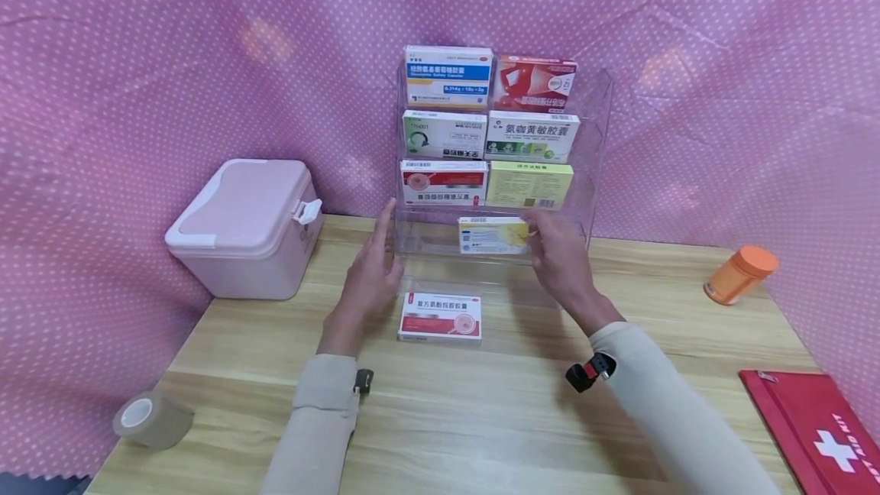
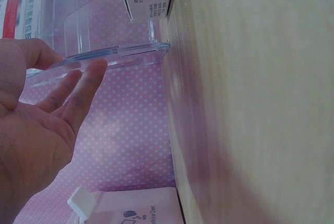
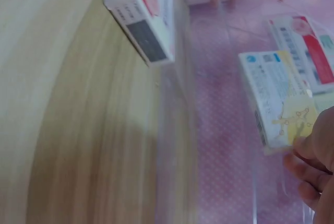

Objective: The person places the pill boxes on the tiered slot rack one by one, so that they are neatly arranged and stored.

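Note:
A clear plastic display rack [image 1: 593,143] with stepped tiers stands against the curtain and holds several medicine boxes. My left hand [image 1: 370,279] is at its left side; in the left wrist view, thumb and fingers [image 2: 90,91] pinch the edge of the side panel. With thumb and fingertips my right hand [image 1: 562,258] grips the right end of a white-and-yellow medicine box [image 1: 490,236], at the tier below the filled ones. The right wrist view shows the box [image 3: 271,96] tilted, its far end free. A red-and-white medicine box [image 1: 440,317] stands in the lowest front tier, leaning back.
A pink lidded medicine chest [image 1: 241,228] sits left of the rack. A roll of tape [image 1: 154,420] lies at the table's left edge. On the right are an orange bottle [image 1: 741,275] and a red first aid pouch [image 1: 811,426]. A pink dotted curtain [image 1: 344,59] hangs behind.

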A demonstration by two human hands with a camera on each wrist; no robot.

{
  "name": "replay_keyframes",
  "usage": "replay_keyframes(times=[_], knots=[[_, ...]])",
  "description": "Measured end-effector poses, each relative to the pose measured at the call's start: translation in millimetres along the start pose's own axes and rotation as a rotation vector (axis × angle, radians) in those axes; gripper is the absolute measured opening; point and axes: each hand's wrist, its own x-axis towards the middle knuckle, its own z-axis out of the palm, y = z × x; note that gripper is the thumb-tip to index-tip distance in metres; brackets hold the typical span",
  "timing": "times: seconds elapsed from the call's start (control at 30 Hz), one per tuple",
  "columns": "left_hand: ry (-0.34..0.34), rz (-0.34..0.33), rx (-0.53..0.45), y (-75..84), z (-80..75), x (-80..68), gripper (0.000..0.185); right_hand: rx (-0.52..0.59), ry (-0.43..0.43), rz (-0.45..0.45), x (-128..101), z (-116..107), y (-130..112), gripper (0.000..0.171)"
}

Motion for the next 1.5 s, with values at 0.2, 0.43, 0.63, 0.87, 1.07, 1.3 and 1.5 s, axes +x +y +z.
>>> replay_keyframes(times=[0.2, 0.43, 0.63, 0.87, 1.07, 1.3, 1.5], knots=[[0.005, 0.014, -0.002, -2.7, 0.1, -0.6, 0.114, -0.066, -0.104, -0.006, 2, 23, -21, 0.019], [0.004, 0.026, -0.004, -4.2, 1.9, 1.1, 0.115, -0.064, -0.164, 0.000, 8, 36, -37, 0.015], [-0.004, 0.006, -0.012, -1.3, 0.9, 2.2, 0.114, -0.002, -0.214, -0.002, 12, 41, -46, 0.023], [-0.010, -0.013, -0.018, -0.7, 0.3, 1.8, 0.113, 0.015, -0.235, 0.025, 20, 48, -54, 0.028], [-0.008, -0.016, -0.019, -1.4, 1.1, 1.6, 0.113, 0.069, -0.250, 0.080, 19, 49, -53, 0.029], [-0.004, -0.011, -0.008, -1.5, 1.2, 1.1, 0.114, 0.102, -0.139, 0.044, -6, 41, -49, 0.035], [0.002, -0.008, -0.010, -1.4, 0.8, 0.6, 0.114, 0.068, -0.036, -0.028, -33, 42, -50, 0.031]])
